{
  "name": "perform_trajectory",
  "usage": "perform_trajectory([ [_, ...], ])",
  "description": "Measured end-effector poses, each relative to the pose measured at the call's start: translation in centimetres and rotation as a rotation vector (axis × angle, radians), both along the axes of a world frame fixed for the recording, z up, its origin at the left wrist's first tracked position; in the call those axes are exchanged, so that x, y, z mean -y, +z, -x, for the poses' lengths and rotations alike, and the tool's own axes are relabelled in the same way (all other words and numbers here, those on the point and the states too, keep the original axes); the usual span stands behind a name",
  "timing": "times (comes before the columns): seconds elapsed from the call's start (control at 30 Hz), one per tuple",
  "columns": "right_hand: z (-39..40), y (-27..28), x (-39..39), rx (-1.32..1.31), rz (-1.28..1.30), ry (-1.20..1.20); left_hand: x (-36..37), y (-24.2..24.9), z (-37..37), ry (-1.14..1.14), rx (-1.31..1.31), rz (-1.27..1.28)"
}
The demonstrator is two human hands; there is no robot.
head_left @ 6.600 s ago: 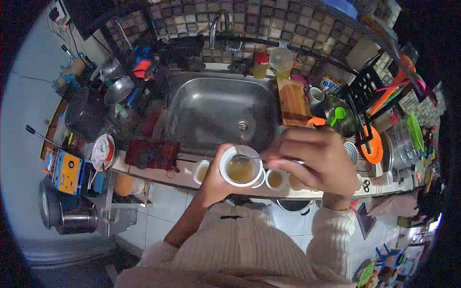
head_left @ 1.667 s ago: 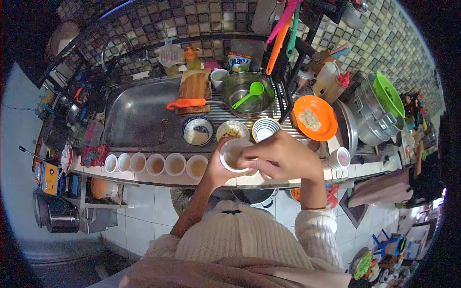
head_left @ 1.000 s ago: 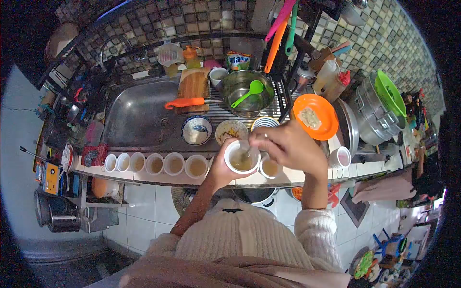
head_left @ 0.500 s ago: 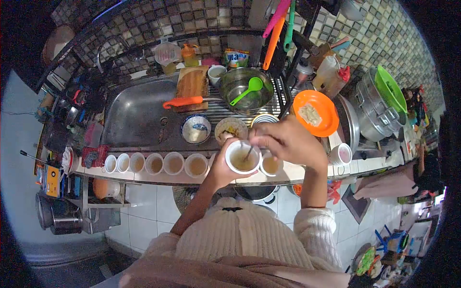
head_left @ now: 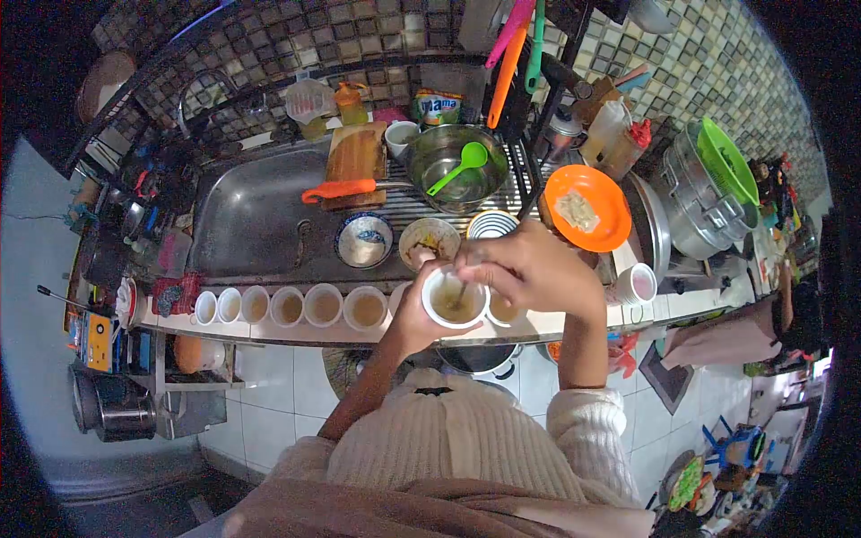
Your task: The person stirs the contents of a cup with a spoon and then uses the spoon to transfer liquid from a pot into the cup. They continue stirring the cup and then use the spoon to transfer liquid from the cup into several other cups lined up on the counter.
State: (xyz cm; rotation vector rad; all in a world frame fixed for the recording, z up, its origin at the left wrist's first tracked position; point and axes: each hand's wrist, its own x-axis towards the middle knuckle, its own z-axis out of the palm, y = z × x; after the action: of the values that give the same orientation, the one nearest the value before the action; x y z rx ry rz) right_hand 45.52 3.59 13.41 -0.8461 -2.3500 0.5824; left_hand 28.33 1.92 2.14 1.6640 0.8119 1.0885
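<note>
My left hand (head_left: 408, 316) is wrapped round a white cup (head_left: 448, 325) of pale brownish liquid and tips it slightly toward me above the counter edge. In my right hand (head_left: 536, 271) the fingers pinch the upper end of a thin spoon (head_left: 461, 296), whose lower end is dipped in the liquid. Another white cup (head_left: 508, 314) with similar liquid stands just right of the held one, partly covered by my right hand. Beyond my hands sit a bowl with yellowish and reddish bits (head_left: 432, 238), a blue-patterned bowl with white contents (head_left: 363, 240) and a striped bowl (head_left: 491, 222).
Several filled cups (head_left: 325, 306) line the counter edge to the left, before the steel sink (head_left: 242, 202). Behind the bowls is a pot (head_left: 430, 175) holding a green ladle (head_left: 470, 160). To the right are an orange plate (head_left: 619, 202), stacked cups (head_left: 639, 283) and large metal pots (head_left: 704, 206).
My right hand has shifted slightly left, and the spoon stands at a steeper angle in the cup. My left hand and the cup have barely moved.
</note>
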Motion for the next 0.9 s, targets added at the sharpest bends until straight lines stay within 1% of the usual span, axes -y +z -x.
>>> perform_trajectory([
  [0.03, 0.2, -0.2, 0.1, -0.002, 0.002, 0.001, 0.2, 0.0, -0.1, -0.032, 0.026, 0.023],
  [0.07, 0.4, -0.4, 0.1, -0.017, -0.062, -0.028, 0.2, -0.1, -0.2, -0.056, 0.039, 0.091],
  [0.1, 0.4, -0.5, 0.1, -0.03, -0.127, -0.058, 0.2, 0.0, -0.1, -0.058, 0.039, 0.09],
  [0.13, 0.2, -0.4, 0.3, -0.029, -0.129, -0.061, 0.4, 0.2, 0.1, -0.046, 0.02, 0.069],
  [0.2, -0.2, -0.1, 0.6, -0.023, -0.046, 0.031, 0.6, 0.3, 0.2, -0.027, -0.002, 0.049],
  [0.23, -0.1, -0.1, 0.6, -0.026, -0.045, 0.033, 0.7, 0.1, 0.0, -0.031, -0.011, 0.063],
  [0.3, -0.1, -0.2, 0.6, 0.023, -0.094, -0.071, 0.7, -0.3, -0.1, -0.04, -0.023, 0.077],
  [0.33, -0.1, -0.4, 0.7, 0.018, -0.041, 0.012, 0.6, -0.7, -0.1, -0.046, 0.024, 0.101],
  [0.37, -0.2, -0.3, 0.9, 0.019, -0.039, 0.009, 0.6, -1.0, -0.1, -0.051, 0.074, 0.127],
  [0.4, -0.3, -0.3, 1.1, 0.001, -0.034, 0.068, 0.5, -1.1, 0.2, -0.046, 0.012, 0.036],
  [0.43, -0.4, -0.2, 1.3, -0.016, -0.028, 0.129, 0.5, -1.1, 0.2, -0.044, 0.013, 0.039],
  [0.47, -0.6, 0.1, 1.6, 0.023, 0.011, 0.039, 0.6, -0.9, 0.2, -0.043, -0.042, 0.02],
  [0.5, -0.5, 0.0, 1.5, 0.021, 0.013, 0.039, 0.7, -0.5, 0.2, -0.044, -0.098, 0.001],
  [0.53, -0.4, -0.1, 1.3, 0.023, -0.025, 0.008, 0.8, 0.2, -0.1, -0.024, -0.044, -0.022],
  [0.57, -0.5, -0.2, 1.2, 0.027, -0.062, -0.026, 0.7, 0.1, -0.1, -0.029, -0.044, -0.021],
  [0.6, -0.6, -0.5, 1.0, -0.046, -0.034, 0.074, 0.6, 0.0, 0.1, -0.038, -0.051, 0.024],
  [0.63, -0.8, -0.3, 1.1, -0.044, -0.033, 0.072, 0.5, -0.1, 0.1, -0.045, -0.057, 0.071],
  [0.67, -1.1, 0.1, 1.2, 0.013, 0.008, 0.063, 0.8, -0.2, 0.0, -0.022, 0.005, 0.119],
  [0.7, -1.3, 0.2, 1.3, 0.07, 0.049, 0.055, 0.8, 0.0, -0.1, -0.021, 0.006, 0.121],
  [0.73, -1.2, -0.4, 1.1, 0.059, -0.019, -0.007, 0.8, 0.4, -0.2, -0.041, -0.045, 0.084],
  [0.77, -1.0, -0.6, 1.0, 0.058, -0.016, -0.008, 0.8, 0.6, -0.3, -0.064, -0.096, 0.047],
  [0.8, -0.7, -0.6, 0.9, 0.017, -0.043, 0.006, 0.8, 0.2, -0.5, -0.069, -0.035, 0.051],
  [0.83, -0.6, -0.6, 0.8, -0.022, -0.072, 0.02, 0.7, 0.1, -0.5, -0.072, -0.034, 0.05],
  [0.87, -0.7, -0.2, 1.0, -0.053, 0.011, 0.097, 0.6, 0.0, -0.3, -0.074, -0.001, 0.088],
  [0.9, -0.8, -0.4, 1.0, -0.049, 0.012, 0.099, 0.6, -0.2, -0.3, -0.073, 0.032, 0.126],
])
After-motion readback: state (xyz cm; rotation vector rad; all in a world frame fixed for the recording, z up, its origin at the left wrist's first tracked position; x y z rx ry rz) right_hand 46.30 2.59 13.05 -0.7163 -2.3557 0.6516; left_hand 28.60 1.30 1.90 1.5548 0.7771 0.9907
